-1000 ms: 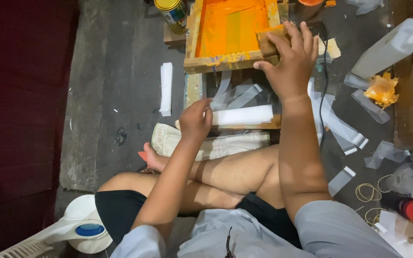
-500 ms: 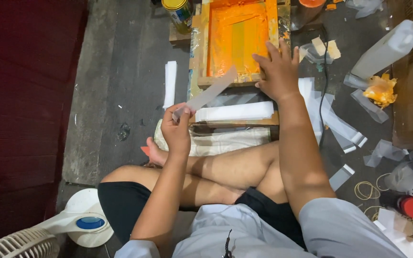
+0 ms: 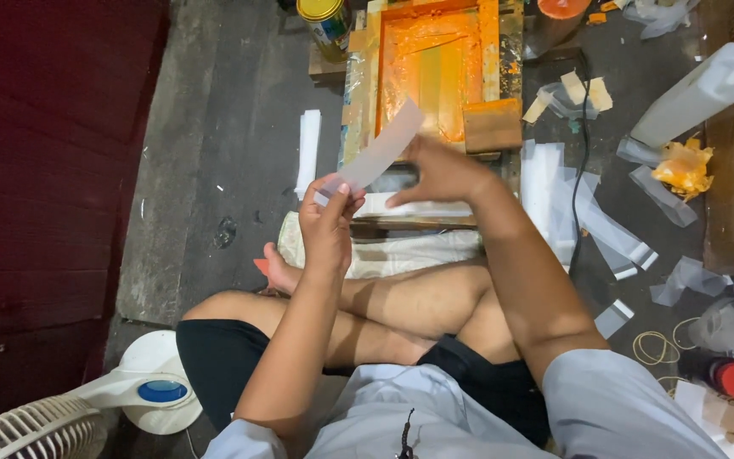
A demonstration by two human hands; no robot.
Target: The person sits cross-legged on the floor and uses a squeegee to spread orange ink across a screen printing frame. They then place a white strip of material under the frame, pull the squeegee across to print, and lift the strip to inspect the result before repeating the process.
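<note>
I sit cross-legged on the floor in front of a wooden printing frame (image 3: 358, 93) whose screen is coated with orange ink. My left hand (image 3: 330, 223) pinches the near end of a long translucent plastic strip (image 3: 375, 153) and holds it up, slanted toward the frame. My right hand (image 3: 439, 170) is at the strip's far end, fingers spread, touching it. Under the hands a stack of white strips (image 3: 418, 206) lies on a wooden board.
A yellow-lidded can (image 3: 323, 19) stands left of the frame. More plastic strips (image 3: 588, 212), a white jug (image 3: 698, 89), a crumpled orange rag (image 3: 683, 166) and a black cable (image 3: 584, 127) litter the right. A white fan (image 3: 87, 399) stands at lower left. A dark red wall (image 3: 44, 170) runs along the left.
My left hand has lifted one strip off the stack and raised it. My right hand has left the frame's edge and come back to the strip's far end.
</note>
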